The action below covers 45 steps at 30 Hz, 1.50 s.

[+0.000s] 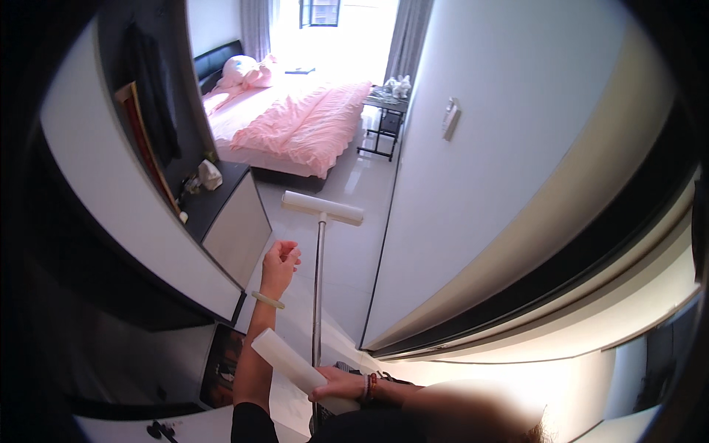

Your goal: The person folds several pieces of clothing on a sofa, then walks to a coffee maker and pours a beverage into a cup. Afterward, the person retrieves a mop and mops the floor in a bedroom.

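A white roll [288, 357], tube-shaped, lies slanted in my right hand [337, 383], low in the view. Just past that hand runs the metal pole [318, 282] of a long-handled lint roller. Its wide white roller head [323, 208] is at the far end, over the floor. Whether my right hand also touches the pole is hidden. My left hand [282, 258] is stretched forward, left of the pole and apart from it. Its fingers are curled with the thumb near them; I cannot tell whether something thin is between them.
A bed with a crumpled pink quilt [310, 122] stands ahead, near a small black side table [386, 105]. On the left, a low cabinet [238, 232] bears small ornaments. A white wall [487, 138] bounds the right. A dark patterned mat [221, 365] lies lower left.
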### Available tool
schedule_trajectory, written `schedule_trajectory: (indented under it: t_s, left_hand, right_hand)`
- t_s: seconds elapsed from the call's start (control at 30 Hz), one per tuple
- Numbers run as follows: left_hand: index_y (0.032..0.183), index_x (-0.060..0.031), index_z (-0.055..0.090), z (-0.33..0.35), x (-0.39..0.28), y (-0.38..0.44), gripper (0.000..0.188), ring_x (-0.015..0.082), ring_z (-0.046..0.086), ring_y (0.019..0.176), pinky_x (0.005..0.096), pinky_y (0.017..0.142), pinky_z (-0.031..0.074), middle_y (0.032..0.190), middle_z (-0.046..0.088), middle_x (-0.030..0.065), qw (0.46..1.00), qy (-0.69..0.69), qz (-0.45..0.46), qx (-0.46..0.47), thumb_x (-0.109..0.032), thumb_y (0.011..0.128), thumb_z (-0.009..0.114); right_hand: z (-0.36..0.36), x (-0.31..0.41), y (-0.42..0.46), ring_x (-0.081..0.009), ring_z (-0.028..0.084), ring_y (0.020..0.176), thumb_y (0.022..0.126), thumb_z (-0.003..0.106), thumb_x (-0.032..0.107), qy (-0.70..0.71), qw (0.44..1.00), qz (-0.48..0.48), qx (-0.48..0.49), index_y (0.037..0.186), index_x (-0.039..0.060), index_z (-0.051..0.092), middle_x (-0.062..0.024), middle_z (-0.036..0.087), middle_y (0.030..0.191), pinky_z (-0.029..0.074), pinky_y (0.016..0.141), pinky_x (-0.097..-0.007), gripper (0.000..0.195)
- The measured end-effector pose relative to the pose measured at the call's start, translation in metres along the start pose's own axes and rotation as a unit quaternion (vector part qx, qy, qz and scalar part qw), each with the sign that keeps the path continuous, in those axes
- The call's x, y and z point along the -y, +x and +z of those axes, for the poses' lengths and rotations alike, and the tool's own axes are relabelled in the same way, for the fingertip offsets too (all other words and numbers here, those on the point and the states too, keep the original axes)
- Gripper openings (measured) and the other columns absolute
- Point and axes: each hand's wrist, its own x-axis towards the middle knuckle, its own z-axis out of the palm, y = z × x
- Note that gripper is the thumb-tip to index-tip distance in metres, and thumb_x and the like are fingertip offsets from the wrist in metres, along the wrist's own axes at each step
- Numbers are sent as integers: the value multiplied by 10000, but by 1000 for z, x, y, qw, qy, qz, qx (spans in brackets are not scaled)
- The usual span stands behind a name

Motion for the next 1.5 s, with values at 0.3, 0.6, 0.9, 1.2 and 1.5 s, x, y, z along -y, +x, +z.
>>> schedule_trajectory:
  t_s: [0.3,0.6,0.9,1.2,1.5]
  left_hand:
    - [1070,-29,616,31,-23,0,198,91,636,771,232,628,505,879,669,24,980,-17,60,191,-168,929,625]
    - [1171,-19,559,34,75,-51,378,130,625,811,274,674,529,953,628,50,981,118,11,156,-198,876,714]
    - [1239,11,457,78,70,-260,424,159,648,690,287,531,534,927,617,100,960,-154,-234,-3,-173,912,652]
    - [873,-63,485,175,93,-477,267,103,493,494,265,408,411,663,520,17,899,-230,-340,-154,-284,949,615]
    - [756,-80,464,252,79,-641,323,121,456,499,292,440,389,626,478,21,798,-317,-450,-245,-297,927,633]
  right_hand:
    - [6,-41,9,-206,599,914,733,710,399,35,998,-37,-34,1185,-22,546,-118,634,991,488,818,-356,639]
    - [20,-49,-5,-196,597,864,723,705,355,36,999,-34,-17,1123,8,574,-103,620,955,489,789,-345,546]
    - [49,-91,-99,-143,601,895,773,694,300,75,990,68,100,1048,18,610,-46,626,942,481,817,-300,403]
    - [95,-128,-233,-178,595,947,818,621,322,78,942,238,225,1033,43,587,-89,636,951,448,890,-312,353]
    - [141,-152,-322,-208,643,923,870,604,337,99,857,401,307,1022,18,602,-113,649,957,491,878,-332,353]
